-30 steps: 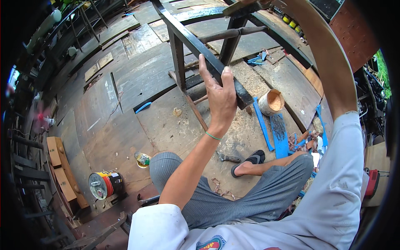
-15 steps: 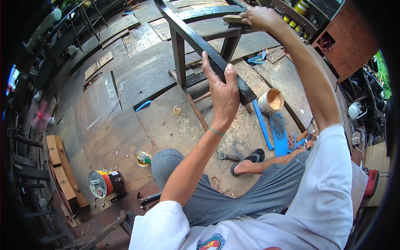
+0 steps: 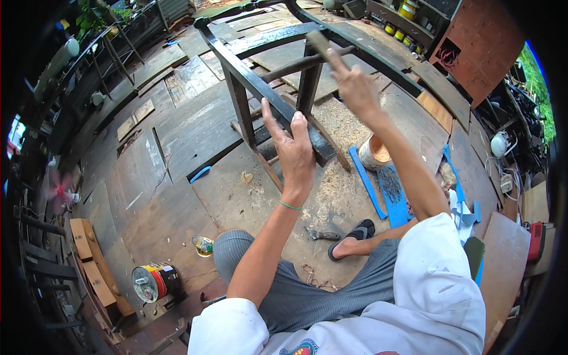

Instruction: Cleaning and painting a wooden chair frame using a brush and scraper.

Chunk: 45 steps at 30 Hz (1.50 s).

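My left hand is gripping the dark wooden frame in the middle. My right hand is squeezing a brush. A tub of tan paste is sitting right; a red-and-yellow can is lying near left.

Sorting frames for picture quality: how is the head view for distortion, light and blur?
Head view: strong fisheye, the dark wooden frame and floor planks bow toward a black rim; soft even daylight, no glare; left hand sharp on the frame; right hand slightly smeared, its tool blurred; greenery at the right edge overbright.
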Tool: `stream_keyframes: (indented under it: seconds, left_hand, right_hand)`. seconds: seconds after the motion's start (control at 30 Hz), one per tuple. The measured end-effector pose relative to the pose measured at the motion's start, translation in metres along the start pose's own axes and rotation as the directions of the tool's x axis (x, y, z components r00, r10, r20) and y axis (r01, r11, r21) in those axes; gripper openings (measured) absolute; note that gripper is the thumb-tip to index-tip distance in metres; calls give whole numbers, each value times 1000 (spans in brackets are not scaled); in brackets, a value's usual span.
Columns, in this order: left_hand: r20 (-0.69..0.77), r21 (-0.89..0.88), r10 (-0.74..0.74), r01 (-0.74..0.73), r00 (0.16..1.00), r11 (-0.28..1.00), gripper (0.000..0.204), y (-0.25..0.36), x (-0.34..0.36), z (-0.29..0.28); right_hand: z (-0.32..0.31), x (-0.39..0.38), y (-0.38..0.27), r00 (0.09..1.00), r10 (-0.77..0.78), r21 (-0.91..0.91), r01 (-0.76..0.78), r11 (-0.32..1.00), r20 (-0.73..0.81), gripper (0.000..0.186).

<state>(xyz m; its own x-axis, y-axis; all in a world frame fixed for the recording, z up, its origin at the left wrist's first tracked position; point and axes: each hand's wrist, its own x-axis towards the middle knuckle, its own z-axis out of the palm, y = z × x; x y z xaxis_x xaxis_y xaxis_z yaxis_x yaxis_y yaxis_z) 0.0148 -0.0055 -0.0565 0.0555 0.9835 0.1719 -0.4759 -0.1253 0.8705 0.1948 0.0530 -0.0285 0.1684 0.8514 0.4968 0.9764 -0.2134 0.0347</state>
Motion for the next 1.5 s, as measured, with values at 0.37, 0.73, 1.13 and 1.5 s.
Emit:
stream_keyframes:
  seconds: [0.37,0.73,1.13,1.5]
  left_hand:
    - [26,-40,-41,42,999,998,65,2,-3,8]
    - [18,-26,-27,27,999,999,67,10,-5,8]
    - [22,32,-39,38,999,999,68,12,-5,9]
    - [41,7,-23,23,999,1000,67,9,-7,5]
  right_hand:
    - [3,4,51,996,85,-12,-85,996,-9,51]
    - [-80,54,109,973,-233,-333,222,917,7,41]
    - [-85,69,108,982,-185,-322,190,928,47,42]
    - [-89,141,97,919,-339,-377,392,839,202,36]
